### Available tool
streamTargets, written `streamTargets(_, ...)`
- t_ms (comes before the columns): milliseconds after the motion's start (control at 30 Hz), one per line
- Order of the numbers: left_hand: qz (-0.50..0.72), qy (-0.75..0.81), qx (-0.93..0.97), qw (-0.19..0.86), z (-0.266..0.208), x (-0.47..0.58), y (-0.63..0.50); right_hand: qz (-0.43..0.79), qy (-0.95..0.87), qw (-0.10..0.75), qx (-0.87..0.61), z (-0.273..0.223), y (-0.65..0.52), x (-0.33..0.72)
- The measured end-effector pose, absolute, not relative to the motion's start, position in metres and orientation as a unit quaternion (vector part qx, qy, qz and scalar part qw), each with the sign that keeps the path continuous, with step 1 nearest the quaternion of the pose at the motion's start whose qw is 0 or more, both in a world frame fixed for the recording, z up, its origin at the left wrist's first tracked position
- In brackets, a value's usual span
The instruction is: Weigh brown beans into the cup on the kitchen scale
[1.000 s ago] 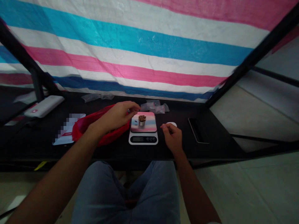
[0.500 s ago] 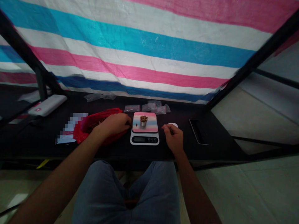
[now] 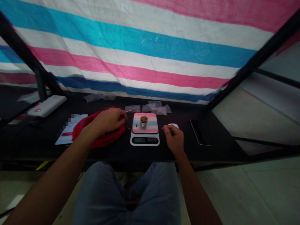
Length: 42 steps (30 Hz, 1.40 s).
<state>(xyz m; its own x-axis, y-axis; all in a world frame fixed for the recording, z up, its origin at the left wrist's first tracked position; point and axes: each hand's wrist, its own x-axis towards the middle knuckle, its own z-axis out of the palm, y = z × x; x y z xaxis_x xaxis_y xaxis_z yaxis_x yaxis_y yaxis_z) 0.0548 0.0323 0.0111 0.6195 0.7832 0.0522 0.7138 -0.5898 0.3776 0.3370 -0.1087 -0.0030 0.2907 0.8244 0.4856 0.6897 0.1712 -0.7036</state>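
A kitchen scale (image 3: 144,139) with a striped pink, white and blue top sits on the black table. On its plate stands a small metal cup (image 3: 143,124) heaped with brown nut-like pieces, and one loose piece (image 3: 136,125) lies beside it. Over the red plastic bag (image 3: 110,141), left of the scale, my left hand (image 3: 110,120) has its fingers curled together; what they hold, if anything, is hidden. Right of the scale my right hand (image 3: 173,137) is closed in a pinch, its contents too small to make out. A white round object (image 3: 173,125) shows partly behind it.
Small clear zip bags (image 3: 150,107) lie behind the scale. A phone (image 3: 199,132) rests at the right. Printed paper (image 3: 67,136) lies left of the red bag, with a white power bank (image 3: 48,105) beyond. A striped sheet (image 3: 140,53) hangs behind the table.
My left hand has moved left and slightly back, away from the scale and over the red bag. The bag's front edge has shifted a little. My right hand stays in place.
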Motion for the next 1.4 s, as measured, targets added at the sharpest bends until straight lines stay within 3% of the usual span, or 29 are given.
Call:
streamTargets(333, 0.068, 0.391, 0.895, 0.205, -0.004, 0.071, 0.016, 0.071, -0.589, 0.489, -0.640, -0.003, -0.108, 0.336)
streamTargets(667, 0.175, 0.412, 0.855, 0.262, 0.012, 0.082, 0.005, 0.066, -0.590, 0.492, -0.637, -0.002, -0.108, 0.336)
streamTargets(967, 0.148, 0.434, 0.856, 0.238, 0.013, 0.096, 0.002, 0.071, -0.589, 0.491, -0.638, -0.005, -0.108, 0.338)
streamTargets(1167, 0.215, 0.433, 0.840, 0.248, 0.019, 0.087, 0.003, 0.079, -0.587, 0.492, -0.638, -0.007, -0.108, 0.339)
streamTargets(1400, 0.263, 0.321, 0.886, 0.208, 0.030, 0.094, 0.001, 0.078, -0.587, 0.495, -0.635, -0.004, -0.108, 0.337)
